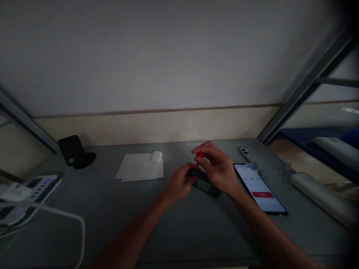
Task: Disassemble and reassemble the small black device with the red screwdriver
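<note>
Near the middle of the desk, my left hand [181, 182] grips one end of a dark handheld device [204, 185] with a small greenish-grey screen. Thumb and fingers wrap that end and hide part of it. My right hand [218, 170] is closed in a pinch on a small red-topped stick-like tool [199, 154], held upright above the same end. Its thin lower part points down at the device. Whether the tip touches is too dark to tell.
White papers [140, 172] lie left of my hands with a white earbud case [156, 157] on them. A lit tablet or large phone [259, 190] is close on the right, a phone [245, 151] behind it. A black stand [71, 149], power strip [46, 190] and white cable [83, 231] are left.
</note>
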